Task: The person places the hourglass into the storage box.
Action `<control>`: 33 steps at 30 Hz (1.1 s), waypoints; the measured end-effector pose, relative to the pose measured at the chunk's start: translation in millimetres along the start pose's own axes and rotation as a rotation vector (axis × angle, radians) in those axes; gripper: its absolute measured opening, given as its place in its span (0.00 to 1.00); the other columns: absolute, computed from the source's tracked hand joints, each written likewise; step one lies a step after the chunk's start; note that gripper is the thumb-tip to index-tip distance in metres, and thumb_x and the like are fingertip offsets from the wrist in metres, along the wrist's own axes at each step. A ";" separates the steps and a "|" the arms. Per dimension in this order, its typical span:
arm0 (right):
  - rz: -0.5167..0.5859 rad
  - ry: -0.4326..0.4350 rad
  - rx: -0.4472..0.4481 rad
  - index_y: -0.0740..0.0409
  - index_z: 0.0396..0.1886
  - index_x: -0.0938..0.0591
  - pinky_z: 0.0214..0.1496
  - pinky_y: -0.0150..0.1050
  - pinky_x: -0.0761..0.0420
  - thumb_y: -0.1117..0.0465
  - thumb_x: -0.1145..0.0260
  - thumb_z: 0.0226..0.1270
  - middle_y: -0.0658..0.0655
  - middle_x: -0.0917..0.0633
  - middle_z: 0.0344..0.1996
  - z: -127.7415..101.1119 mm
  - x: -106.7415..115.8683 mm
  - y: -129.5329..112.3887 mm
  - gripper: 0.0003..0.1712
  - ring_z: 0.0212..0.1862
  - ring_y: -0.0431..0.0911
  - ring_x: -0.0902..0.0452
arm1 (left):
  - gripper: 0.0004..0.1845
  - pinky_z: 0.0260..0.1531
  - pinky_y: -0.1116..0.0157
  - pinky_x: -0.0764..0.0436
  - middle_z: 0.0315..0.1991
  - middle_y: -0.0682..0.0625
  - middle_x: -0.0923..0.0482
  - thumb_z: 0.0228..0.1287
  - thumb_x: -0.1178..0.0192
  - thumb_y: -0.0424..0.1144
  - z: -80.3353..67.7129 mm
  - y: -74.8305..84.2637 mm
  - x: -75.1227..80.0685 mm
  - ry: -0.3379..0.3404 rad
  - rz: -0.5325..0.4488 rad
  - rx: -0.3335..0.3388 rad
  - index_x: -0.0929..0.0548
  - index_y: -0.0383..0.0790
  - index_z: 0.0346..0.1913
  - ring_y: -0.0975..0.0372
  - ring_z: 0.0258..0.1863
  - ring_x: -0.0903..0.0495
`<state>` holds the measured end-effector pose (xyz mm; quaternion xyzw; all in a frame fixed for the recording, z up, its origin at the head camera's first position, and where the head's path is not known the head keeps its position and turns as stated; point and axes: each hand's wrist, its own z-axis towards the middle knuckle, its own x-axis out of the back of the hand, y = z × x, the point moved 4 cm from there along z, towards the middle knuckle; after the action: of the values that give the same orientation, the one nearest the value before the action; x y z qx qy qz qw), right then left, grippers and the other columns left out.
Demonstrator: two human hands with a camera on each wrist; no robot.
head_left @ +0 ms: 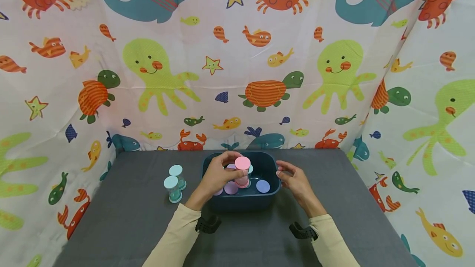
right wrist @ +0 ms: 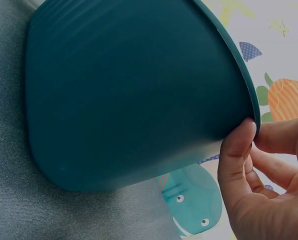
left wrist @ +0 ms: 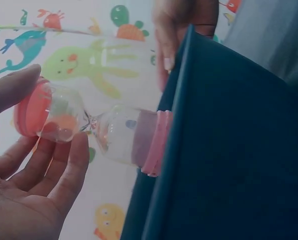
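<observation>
My left hand (head_left: 215,175) holds a sand timer (head_left: 242,163) with pink end caps and a clear, narrow-waisted body over the dark blue bin (head_left: 241,204). In the left wrist view, its thumb and fingers grip one pink cap, while the other pink cap (left wrist: 158,144) overlaps the bin's rim. Pinched between the thumb and fingers of my right hand (right wrist: 274,172) is the bin's rim at the right end. Inside the bin stand several more timers, among them one with a purple cap (head_left: 263,186) and one with a lilac cap (head_left: 231,188).
Two teal-capped sand timers (head_left: 176,171) (head_left: 171,183) stand upright on the grey table (head_left: 148,234), left of the bin. A white curtain (head_left: 230,44) printed with sea animals hangs behind the table and along both sides.
</observation>
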<state>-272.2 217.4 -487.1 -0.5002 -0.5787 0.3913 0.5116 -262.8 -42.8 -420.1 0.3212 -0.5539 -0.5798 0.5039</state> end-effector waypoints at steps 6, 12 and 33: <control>0.012 -0.003 0.003 0.54 0.66 0.25 0.42 0.36 0.20 0.62 0.40 0.72 0.60 0.26 0.55 -0.9 -0.5 -0.7 0.23 0.45 0.48 0.26 | 0.24 0.49 0.57 0.19 0.52 0.46 0.19 0.52 0.27 0.37 5.0 -8.8 -7.3 -0.020 0.034 0.024 0.19 0.44 0.54 0.53 0.53 0.21; 0.019 -0.011 0.015 0.54 0.66 0.25 0.41 0.36 0.19 0.63 0.40 0.72 0.60 0.26 0.54 -1.1 -0.3 -1.1 0.23 0.43 0.47 0.26 | 0.25 0.52 0.53 0.23 0.51 0.51 0.18 0.51 0.25 0.42 9.8 -20.7 -12.4 -0.060 0.146 0.042 0.19 0.48 0.54 0.55 0.54 0.21; 0.017 -0.011 0.016 0.55 0.66 0.26 0.40 0.36 0.20 0.61 0.39 0.72 0.58 0.26 0.54 -0.8 1.3 -2.3 0.24 0.43 0.46 0.26 | 0.23 0.49 0.59 0.19 0.44 0.52 0.17 0.49 0.23 0.41 21.0 -44.5 -26.1 -0.277 0.475 0.052 0.19 0.46 0.49 0.60 0.44 0.19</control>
<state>-271.8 218.1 -484.5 -0.4988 -0.5744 0.4029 0.5089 -285.1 -17.0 -464.2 0.1130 -0.6920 -0.4694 0.5367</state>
